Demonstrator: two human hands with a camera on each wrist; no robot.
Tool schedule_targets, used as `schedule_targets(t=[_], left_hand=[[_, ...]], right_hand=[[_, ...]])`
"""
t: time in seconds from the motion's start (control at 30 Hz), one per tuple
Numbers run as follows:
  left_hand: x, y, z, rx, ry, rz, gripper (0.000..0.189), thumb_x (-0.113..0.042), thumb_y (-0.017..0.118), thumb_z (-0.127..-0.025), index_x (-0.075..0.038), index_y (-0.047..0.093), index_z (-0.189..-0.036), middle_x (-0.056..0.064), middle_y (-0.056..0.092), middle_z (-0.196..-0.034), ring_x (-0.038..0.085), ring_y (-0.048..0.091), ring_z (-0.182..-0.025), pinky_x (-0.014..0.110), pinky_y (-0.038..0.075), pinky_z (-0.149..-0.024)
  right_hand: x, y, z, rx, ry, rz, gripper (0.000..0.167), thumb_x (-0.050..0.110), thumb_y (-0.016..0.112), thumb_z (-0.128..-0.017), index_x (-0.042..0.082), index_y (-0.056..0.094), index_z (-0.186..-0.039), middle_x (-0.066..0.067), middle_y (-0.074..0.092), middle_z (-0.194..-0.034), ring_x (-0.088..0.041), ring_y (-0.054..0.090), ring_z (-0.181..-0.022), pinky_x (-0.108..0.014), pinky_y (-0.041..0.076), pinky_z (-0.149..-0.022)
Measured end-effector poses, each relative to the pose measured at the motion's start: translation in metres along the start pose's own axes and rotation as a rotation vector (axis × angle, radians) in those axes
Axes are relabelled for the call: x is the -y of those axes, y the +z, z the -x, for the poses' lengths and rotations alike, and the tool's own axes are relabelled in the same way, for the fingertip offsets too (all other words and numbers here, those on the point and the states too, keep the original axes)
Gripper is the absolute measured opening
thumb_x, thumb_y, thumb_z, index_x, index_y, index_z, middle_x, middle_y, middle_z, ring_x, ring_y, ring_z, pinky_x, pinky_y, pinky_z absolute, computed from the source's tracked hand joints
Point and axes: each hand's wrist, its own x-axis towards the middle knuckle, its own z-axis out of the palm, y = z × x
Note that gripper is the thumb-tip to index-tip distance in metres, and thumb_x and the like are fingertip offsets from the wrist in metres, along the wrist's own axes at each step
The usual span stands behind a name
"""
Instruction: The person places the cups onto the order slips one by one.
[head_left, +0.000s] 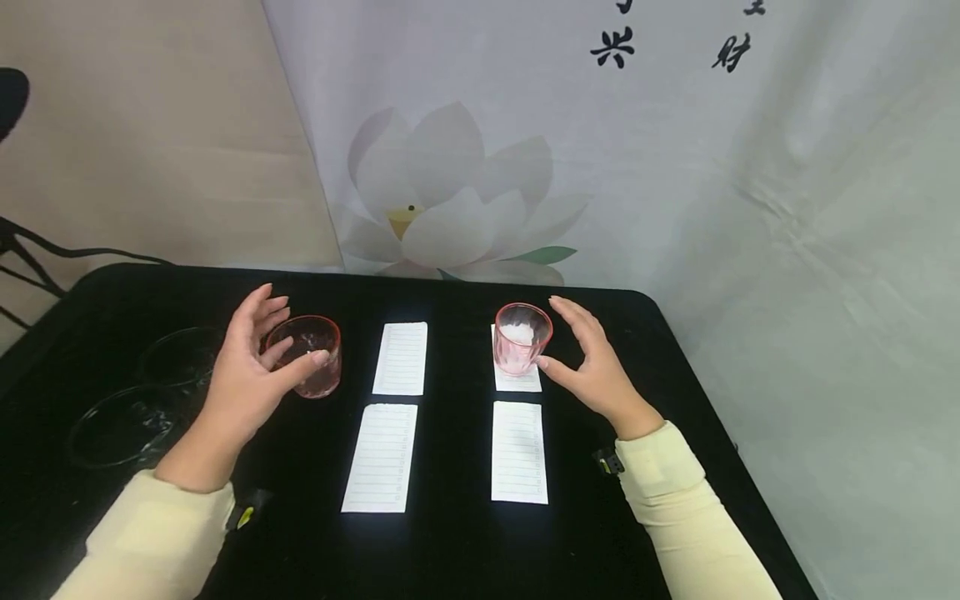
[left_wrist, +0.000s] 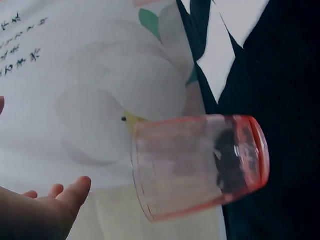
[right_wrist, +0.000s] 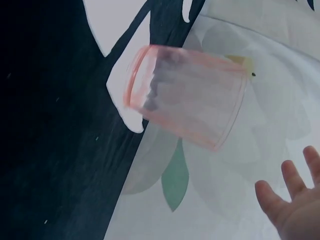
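My left hand (head_left: 251, 358) is beside a reddish clear glass tumbler (head_left: 322, 379) that stands upright on the black tabletop. Its spread fingers and thumb curve loosely, and part of the rim is behind them in the head view. The left wrist view has a gap between these fingertips and the tumbler (left_wrist: 180, 165). Over on the right, a matching tumbler (head_left: 517, 354) stands on a lined white slip (head_left: 531, 383). My right hand (head_left: 600, 375) is at its right side, thumb tip close to the glass. In the right wrist view, the relaxed fingers (right_wrist: 292, 182) are apart from that tumbler (right_wrist: 195, 95).
Left of the slips lie two clear round glass dishes (head_left: 150, 425), partly behind the left forearm. More lined slips lie mid-table: two in a left column (head_left: 400, 358) and one (head_left: 519, 454) nearer on the right. A white curtain (head_left: 675, 167) printed with a lotus hangs behind the table.
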Motion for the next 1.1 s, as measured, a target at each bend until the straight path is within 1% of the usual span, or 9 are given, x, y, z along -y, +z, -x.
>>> schedule_targets(t=[0.1,0.17,0.27,0.43,0.6,0.73,0.83,1.1], left_hand=[[0.003,-0.005,0.002,-0.017,-0.020,-0.036,0.095,-0.010,0.075,-0.083,-0.016,0.012,-0.155,0.018,0.030,-0.152,0.037,0.030,-0.139,0.035,0.036,-0.108],[0.005,-0.007,0.002,-0.021,-0.030,-0.047,0.095,-0.011,0.074,-0.084,-0.015,0.012,-0.155,0.018,0.030,-0.152,0.037,0.029,-0.139,0.041,0.036,-0.108],[0.011,-0.009,0.003,-0.025,-0.034,-0.070,0.093,-0.013,0.074,-0.085,-0.013,0.012,-0.155,0.019,0.030,-0.151,0.039,0.029,-0.139,0.041,0.035,-0.107],[0.017,-0.013,0.006,-0.033,-0.046,-0.106,0.093,-0.014,0.074,-0.085,-0.009,0.013,-0.154,0.023,0.029,-0.150,0.042,0.028,-0.139,0.053,0.033,-0.106],[0.023,-0.015,0.008,-0.029,-0.063,-0.144,0.093,-0.017,0.074,-0.085,-0.007,0.012,-0.154,0.027,0.026,-0.150,0.044,0.025,-0.139,0.062,0.030,-0.104],[0.031,-0.014,0.007,-0.003,-0.090,-0.168,0.094,-0.017,0.073,-0.086,-0.004,0.010,-0.153,0.030,0.023,-0.149,0.048,0.023,-0.138,0.065,0.030,-0.103],[0.036,-0.013,0.007,0.011,-0.113,-0.188,0.095,-0.017,0.073,-0.085,-0.003,0.009,-0.153,0.032,0.022,-0.148,0.050,0.023,-0.137,0.066,0.030,-0.103],[0.047,-0.010,0.006,0.033,-0.141,-0.208,0.095,-0.016,0.074,-0.085,0.002,0.009,-0.152,0.034,0.020,-0.146,0.053,0.024,-0.134,0.067,0.033,-0.101]], right_hand=[[0.005,0.006,-0.003,0.010,-0.030,0.004,0.075,0.017,0.071,-0.082,0.012,0.036,-0.148,-0.008,0.032,-0.154,-0.027,0.026,-0.141,-0.060,0.029,-0.111],[0.006,0.009,-0.005,0.012,-0.051,0.007,0.075,0.017,0.072,-0.082,0.012,0.037,-0.148,-0.008,0.033,-0.153,-0.027,0.027,-0.140,-0.058,0.032,-0.110],[0.009,0.015,-0.007,0.019,-0.070,0.011,0.075,0.017,0.073,-0.081,0.011,0.038,-0.147,-0.008,0.035,-0.152,-0.026,0.029,-0.138,-0.056,0.036,-0.108],[0.015,0.025,-0.012,0.039,-0.077,0.002,0.075,0.018,0.073,-0.080,0.010,0.039,-0.146,-0.008,0.036,-0.151,-0.027,0.032,-0.135,-0.055,0.043,-0.102],[0.020,0.035,-0.018,0.063,-0.078,-0.016,0.075,0.018,0.074,-0.080,0.013,0.039,-0.146,-0.006,0.036,-0.151,-0.026,0.033,-0.132,-0.053,0.049,-0.096],[0.022,0.042,-0.022,0.080,-0.092,-0.014,0.075,0.021,0.074,-0.081,0.015,0.038,-0.147,-0.004,0.036,-0.152,-0.024,0.032,-0.135,-0.053,0.045,-0.102],[0.023,0.047,-0.024,0.098,-0.101,-0.017,0.074,0.024,0.072,-0.082,0.015,0.037,-0.147,-0.003,0.035,-0.152,-0.023,0.029,-0.138,-0.054,0.038,-0.107],[0.024,0.061,-0.030,0.135,-0.111,-0.008,0.074,0.027,0.071,-0.084,0.017,0.036,-0.148,-0.002,0.033,-0.154,-0.022,0.028,-0.140,-0.053,0.036,-0.110]])
